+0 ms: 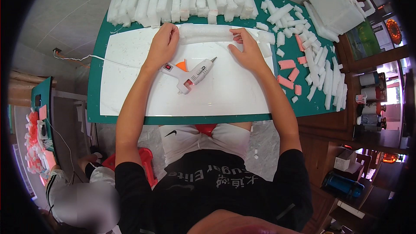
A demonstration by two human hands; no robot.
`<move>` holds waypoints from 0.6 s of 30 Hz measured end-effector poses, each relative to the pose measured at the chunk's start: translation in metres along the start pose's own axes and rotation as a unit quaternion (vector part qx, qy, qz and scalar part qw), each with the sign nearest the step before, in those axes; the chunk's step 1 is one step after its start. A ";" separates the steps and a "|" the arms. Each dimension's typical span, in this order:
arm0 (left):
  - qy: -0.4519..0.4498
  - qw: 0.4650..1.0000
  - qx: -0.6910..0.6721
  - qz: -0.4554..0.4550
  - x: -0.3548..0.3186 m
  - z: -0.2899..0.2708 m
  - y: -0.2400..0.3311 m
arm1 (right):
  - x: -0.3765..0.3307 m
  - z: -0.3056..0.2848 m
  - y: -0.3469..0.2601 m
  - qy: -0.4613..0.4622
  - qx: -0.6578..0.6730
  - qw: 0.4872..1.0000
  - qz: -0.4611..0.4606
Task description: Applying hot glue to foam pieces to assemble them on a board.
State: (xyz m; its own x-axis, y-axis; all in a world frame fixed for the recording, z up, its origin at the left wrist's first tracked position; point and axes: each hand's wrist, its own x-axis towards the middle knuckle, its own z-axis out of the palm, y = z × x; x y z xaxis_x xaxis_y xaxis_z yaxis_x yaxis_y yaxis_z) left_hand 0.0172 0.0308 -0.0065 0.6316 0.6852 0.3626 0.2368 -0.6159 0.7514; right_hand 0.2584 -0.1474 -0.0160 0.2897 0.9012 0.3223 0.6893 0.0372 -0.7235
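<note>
A long white foam strip (206, 31) lies across the far part of a glossy white sheet (125, 82). My left hand (165, 45) is closed at the strip's left end, its fingertips partly hidden. At the other end, my right hand (247, 48) has thumb and fingers apart, the fingertips touching or very near the foam. Between my forearms rests a white hot glue gun (190, 74) with an orange trigger, lying on its side, nozzle toward the upper right. Its white cord passes beneath my left wrist.
Upright white foam slabs (164, 0) line the far edge of the green table mat (97, 91). Loose white foam pieces (318, 56) and pink foam blocks (286, 65) are scattered at right. A white foam box (336, 4) stands beyond. Another person (86, 199) sits at lower left.
</note>
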 end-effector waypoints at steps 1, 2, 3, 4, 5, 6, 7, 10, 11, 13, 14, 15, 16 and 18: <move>0.000 1.000 0.000 0.000 0.000 0.000 -0.001 | 0.000 0.000 0.000 0.001 0.002 1.000 -0.002; -0.005 1.000 0.004 0.005 0.001 0.000 -0.002 | 0.000 0.000 0.001 0.002 0.004 1.000 -0.003; -0.011 1.000 0.008 0.011 0.001 0.000 -0.002 | 0.000 0.001 0.001 0.002 0.004 1.000 -0.003; -0.010 1.000 0.008 0.011 0.001 0.000 -0.002 | 0.000 0.001 0.000 0.001 0.002 1.000 -0.003; -0.012 1.000 0.010 0.015 0.000 0.000 -0.002 | 0.000 0.001 0.000 0.001 -0.001 1.000 -0.002; -0.013 1.000 0.012 0.019 0.000 0.000 -0.001 | 0.001 0.001 -0.001 0.000 0.000 1.000 -0.002; -0.013 1.000 0.012 0.018 0.000 0.000 -0.002 | 0.001 0.000 -0.002 -0.001 -0.002 1.000 -0.001; -0.013 0.999 0.018 0.024 0.001 0.001 -0.005 | 0.000 0.000 -0.002 -0.003 -0.006 1.000 -0.001; -0.011 0.999 0.017 0.032 0.001 0.001 -0.007 | 0.000 0.000 -0.002 -0.003 -0.010 1.000 0.000; -0.008 0.999 0.017 0.038 0.001 0.001 -0.008 | 0.001 0.000 -0.001 -0.002 -0.006 1.000 0.000; -0.011 0.999 0.013 0.036 0.001 0.000 -0.007 | 0.001 0.000 0.000 -0.001 -0.002 1.000 0.001; -0.013 0.999 0.010 0.033 0.001 -0.001 -0.006 | 0.001 0.001 0.000 -0.002 -0.002 1.000 0.000; -0.012 0.999 0.009 0.032 0.001 -0.001 -0.005 | 0.000 0.001 0.000 0.000 -0.007 1.000 0.003; -0.012 1.000 -0.002 0.006 0.001 -0.003 -0.002 | 0.000 0.001 0.000 0.001 -0.012 1.000 0.006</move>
State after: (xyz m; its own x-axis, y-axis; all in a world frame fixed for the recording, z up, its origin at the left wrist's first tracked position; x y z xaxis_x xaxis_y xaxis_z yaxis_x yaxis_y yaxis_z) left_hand 0.0152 0.0333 -0.0063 0.6525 0.6680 0.3578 0.2269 -0.6228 0.7488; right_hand 0.2582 -0.1473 -0.0168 0.2988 0.9008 0.3152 0.7022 0.0161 -0.7118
